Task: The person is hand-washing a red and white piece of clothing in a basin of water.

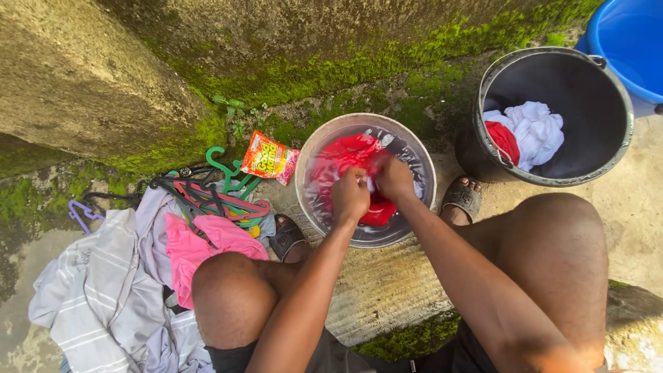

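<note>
Red garment [349, 155] is soaked thru, so likely heavy w/ water, limp, soft, a bit slippery from suds; best gripped by bunching a fold, as both fists do now. It sits in the metal basin [414, 148] of water, on the concrete ground betw. the person's sandalled feet. Left hand [350, 195] closed tight on a wad of the cloth; right hand [394, 178] clenched on it too, knuckles nearly touching. Cloth looks bright red, crumpled, mostly submerged. Black bucket [552, 176] w/ wrung white and red pieces stands near the basin; hangers [221, 190] and a laundry pile [110, 290] lie on its other side.
</note>
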